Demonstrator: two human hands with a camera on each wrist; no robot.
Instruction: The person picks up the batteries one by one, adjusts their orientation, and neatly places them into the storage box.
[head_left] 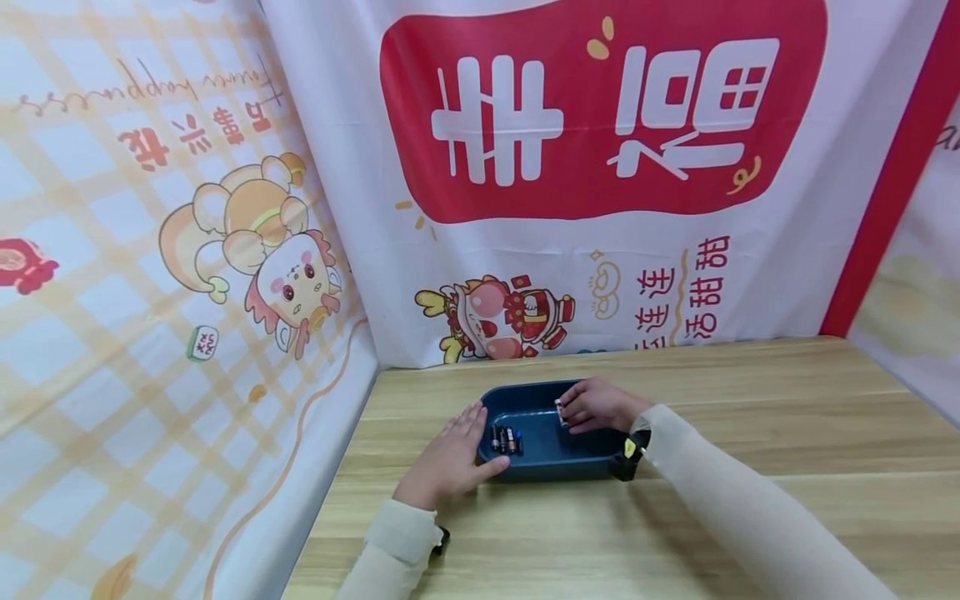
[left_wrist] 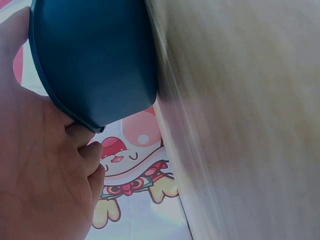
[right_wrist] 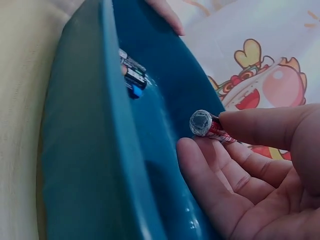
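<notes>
Right hand (right_wrist: 260, 170) pinches red-white battery (right_wrist: 207, 125) over blue tray (head_left: 551, 467)

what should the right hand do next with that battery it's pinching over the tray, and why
Probably lower and release it. The right hand pinches a red-and-white cylindrical battery inside the dark blue plastic tray, just above the floor, where other batteries already lie. The left hand holds the tray's end, so it looks steady.

A makeshift recording booth: a wooden table (head_left: 750, 500) walled in by hanging cartoon-printed festive cloths (head_left: 187, 250).
</notes>
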